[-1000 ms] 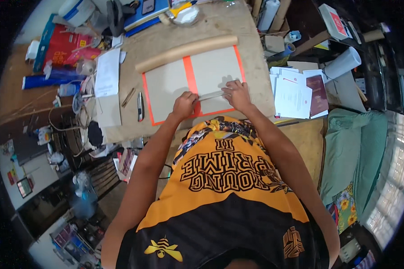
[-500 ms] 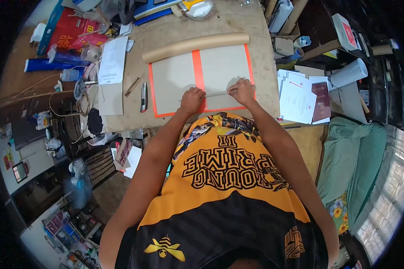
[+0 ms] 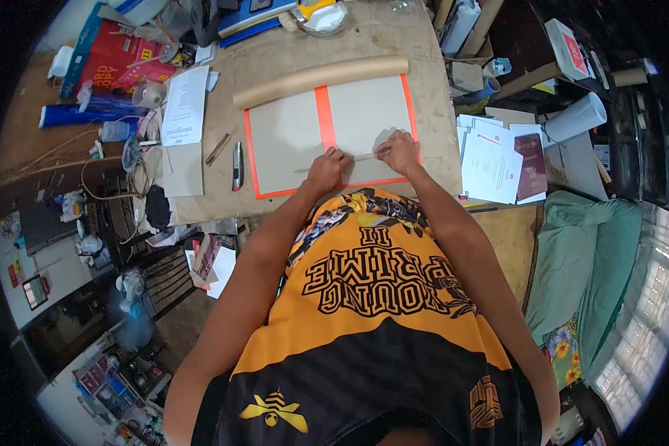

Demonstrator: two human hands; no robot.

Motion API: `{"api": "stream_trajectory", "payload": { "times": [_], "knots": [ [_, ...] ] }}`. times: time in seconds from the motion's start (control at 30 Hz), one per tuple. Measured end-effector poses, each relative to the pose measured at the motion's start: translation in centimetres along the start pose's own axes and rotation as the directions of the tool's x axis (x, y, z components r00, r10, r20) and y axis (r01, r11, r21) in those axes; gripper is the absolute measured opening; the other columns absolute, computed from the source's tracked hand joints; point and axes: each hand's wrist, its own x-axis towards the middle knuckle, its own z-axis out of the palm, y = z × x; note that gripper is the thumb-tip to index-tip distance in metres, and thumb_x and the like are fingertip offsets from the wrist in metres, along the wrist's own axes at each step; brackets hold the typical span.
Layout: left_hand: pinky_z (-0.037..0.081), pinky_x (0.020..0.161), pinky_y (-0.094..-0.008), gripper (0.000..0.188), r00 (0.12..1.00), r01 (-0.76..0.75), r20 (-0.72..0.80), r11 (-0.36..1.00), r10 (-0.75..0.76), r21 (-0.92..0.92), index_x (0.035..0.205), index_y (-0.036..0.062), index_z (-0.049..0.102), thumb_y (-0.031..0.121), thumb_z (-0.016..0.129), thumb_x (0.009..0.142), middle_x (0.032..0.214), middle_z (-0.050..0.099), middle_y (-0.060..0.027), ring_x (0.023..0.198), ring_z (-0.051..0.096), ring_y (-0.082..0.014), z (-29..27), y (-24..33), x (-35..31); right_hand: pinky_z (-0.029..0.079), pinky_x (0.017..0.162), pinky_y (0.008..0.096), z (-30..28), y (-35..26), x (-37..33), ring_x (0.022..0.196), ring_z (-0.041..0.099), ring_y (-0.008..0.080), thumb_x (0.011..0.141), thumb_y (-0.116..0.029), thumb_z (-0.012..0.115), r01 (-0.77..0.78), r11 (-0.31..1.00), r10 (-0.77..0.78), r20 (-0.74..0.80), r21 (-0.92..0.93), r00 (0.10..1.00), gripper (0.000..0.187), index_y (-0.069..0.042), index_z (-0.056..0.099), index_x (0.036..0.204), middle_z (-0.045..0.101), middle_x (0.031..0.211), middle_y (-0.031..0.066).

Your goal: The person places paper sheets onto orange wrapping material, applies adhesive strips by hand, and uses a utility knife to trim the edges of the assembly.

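Two grey boards [image 3: 290, 130] lie side by side on the table, with an orange-red strip [image 3: 324, 111] between them and orange-red edging around them. Across them runs a thin grey rod or strip [image 3: 364, 157], its exact kind unclear. My left hand [image 3: 328, 169] is closed on it near the middle strip, and its tip shows past that hand. My right hand [image 3: 399, 152] pinches the rod near its other end, over the right board. A roll of brown paper [image 3: 320, 78] lies along the boards' far edge. Left of them rests a cutter knife [image 3: 237, 166].
Two short brown sticks [image 3: 218, 149] lie beside the knife. Printed sheets [image 3: 185, 104] are at the table's left, and more papers [image 3: 490, 163] with a maroon booklet [image 3: 530, 165] at right. A brush [image 3: 316, 7] rests on a pale container at the back.
My left hand has slid slightly right along the rod, closer to my right hand, leaving more of the rod's left end visible. My right hand stays nearly in place.
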Motion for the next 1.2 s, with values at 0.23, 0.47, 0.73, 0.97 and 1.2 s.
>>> {"api": "stream_trajectory", "payload": {
  "times": [0.23, 0.47, 0.73, 0.97, 1.2],
  "knots": [
    [0.051, 0.077, -0.0319, 0.035, 1.0, -0.03, 0.008, 0.999, 0.029, 0.028, 0.108, 0.008, 0.062, 0.01, 0.057, 0.074, 0.094, 0.058, -0.0055, 0.095, 0.055, -0.0229, 0.0, 0.2, -0.2, 0.03, 0.097, 0.0452, -0.3, -0.4, 0.1, 0.112, 0.042, 0.0235, 0.064, -0.033, 0.079, -0.036, 0.997, 0.034, 0.016, 0.069, 0.999, 0.01, -0.031, 0.074, 0.073, 0.053, 0.104, 0.0004],
    [0.048, 0.08, -0.0304, 0.035, 0.997, -0.081, 0.006, 0.997, 0.081, 0.008, 0.11, 0.0063, 0.062, 0.01, 0.055, 0.075, 0.095, 0.057, -0.0058, 0.095, 0.053, -0.0221, -0.9, -0.2, -0.7, 0.029, 0.097, 0.0464, -0.6, -0.7, 0.2, 0.116, 0.04, 0.0233, 0.063, -0.033, 0.079, -0.066, 0.996, 0.063, 0.047, 0.065, 0.997, 0.013, -0.031, 0.075, 0.076, 0.053, 0.106, 0.0001],
    [0.047, 0.079, -0.0326, 0.037, 0.993, -0.085, -0.077, 0.996, 0.087, 0.033, 0.112, 0.0077, 0.062, 0.011, 0.052, 0.077, 0.095, 0.055, -0.0056, 0.093, 0.051, -0.0225, -0.5, 0.1, -1.5, 0.031, 0.095, 0.0493, -0.4, -0.6, 0.3, 0.115, 0.041, 0.024, 0.064, -0.033, 0.078, -0.08, 0.995, 0.077, 0.054, 0.053, 0.996, 0.012, -0.031, 0.075, 0.076, 0.053, 0.11, 0.0004],
    [0.046, 0.08, -0.0337, 0.033, 0.995, -0.055, -0.082, 0.999, 0.055, 0.002, 0.108, 0.0078, 0.062, 0.011, 0.054, 0.076, 0.095, 0.056, -0.0062, 0.093, 0.052, -0.0229, -0.2, -0.1, -1.2, 0.032, 0.095, 0.0497, -0.4, -0.9, 0.2, 0.114, 0.041, 0.0246, 0.065, -0.035, 0.077, -0.077, 0.997, 0.076, 0.048, 0.017, 0.996, 0.013, -0.031, 0.075, 0.076, 0.052, 0.107, 0.0021],
    [0.045, 0.085, -0.0351, 0.022, 0.998, -0.038, -0.043, 0.999, 0.039, 0.019, 0.093, 0.0035, 0.062, 0.007, 0.056, 0.073, 0.092, 0.06, -0.0112, 0.092, 0.056, -0.0259, -0.3, -0.1, 0.0, 0.035, 0.09, 0.0491, 0.0, -0.5, -0.4, 0.111, 0.043, 0.0255, 0.066, -0.035, 0.076, -0.024, 0.999, 0.025, -0.046, 0.031, 0.999, 0.009, -0.03, 0.075, 0.073, 0.053, 0.105, 0.0023]
  ]
}}
